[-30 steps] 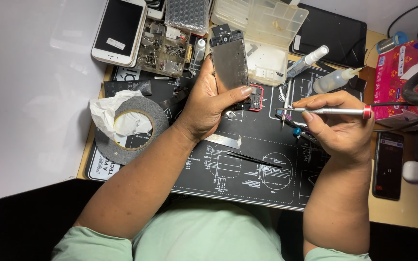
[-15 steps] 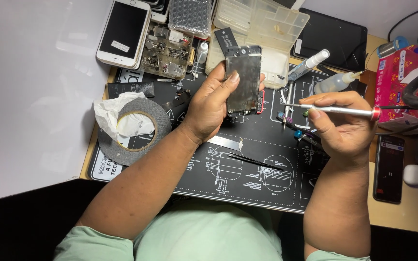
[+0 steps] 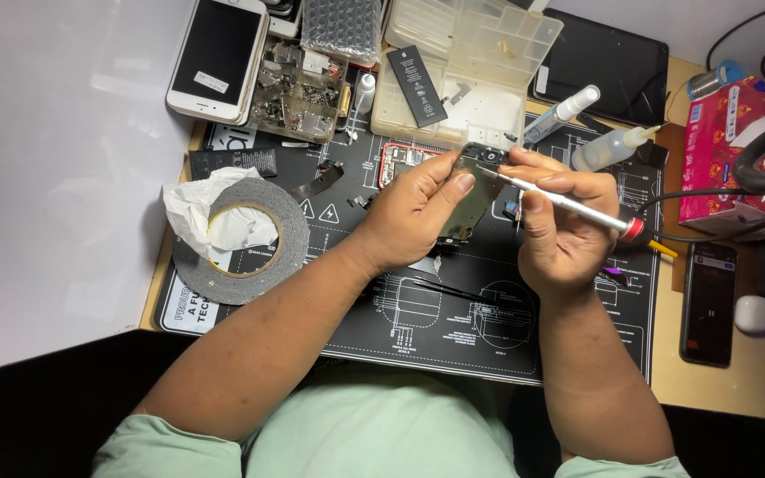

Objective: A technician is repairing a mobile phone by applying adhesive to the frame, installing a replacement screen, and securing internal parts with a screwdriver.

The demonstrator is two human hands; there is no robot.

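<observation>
Head view, looking down on black work mat [image 3: 338, 319]. Left hand [image 3: 409, 212] at centre, fingers curled around phone frame part [image 3: 471, 199], held tilted above mat. Right hand [image 3: 560, 235] at 3 o'clock from it, fingers pinched on silver screwdriver [image 3: 568, 204], tip touching top of part. Tape roll [image 3: 232, 239] at 9 o'clock on mat. White phone [image 3: 217, 57] at 11 o'clock. Clear plastic box [image 3: 471, 71] at 12 o'clock. Dark phone [image 3: 708, 305] at 3 o'clock, well apart.

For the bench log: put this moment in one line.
left hand: holds dark phone panel | right hand: slim silver screwdriver, tip at panel top | under: black repair mat
</observation>
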